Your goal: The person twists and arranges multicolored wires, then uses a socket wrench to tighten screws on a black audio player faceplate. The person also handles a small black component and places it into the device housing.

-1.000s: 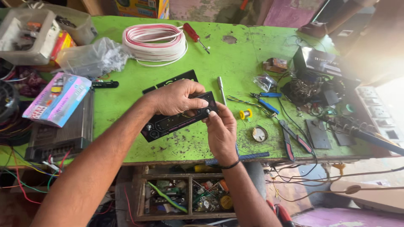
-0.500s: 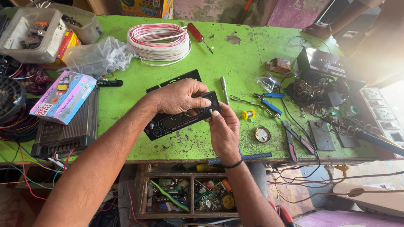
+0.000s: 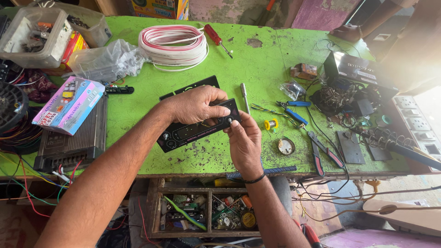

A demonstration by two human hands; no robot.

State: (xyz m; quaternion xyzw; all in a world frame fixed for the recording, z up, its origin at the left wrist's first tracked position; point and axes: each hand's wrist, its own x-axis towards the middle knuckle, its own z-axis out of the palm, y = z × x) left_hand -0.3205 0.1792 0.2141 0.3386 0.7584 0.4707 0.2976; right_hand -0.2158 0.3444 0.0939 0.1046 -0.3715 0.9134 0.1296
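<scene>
Black plastic panel [image 3: 193, 131] sits low over the green table [image 3: 257, 69], near its front edge. The left hand [image 3: 195, 106] is closed over its top to keep it steady. The right hand [image 3: 243, 142] pinches its right end with thumb and fingers, so both hands share the hold. A clear tub [image 3: 32, 32] at the back left holds small parts. A wooden tray [image 3: 206, 211] under the table has boxes full of little bits.
</scene>
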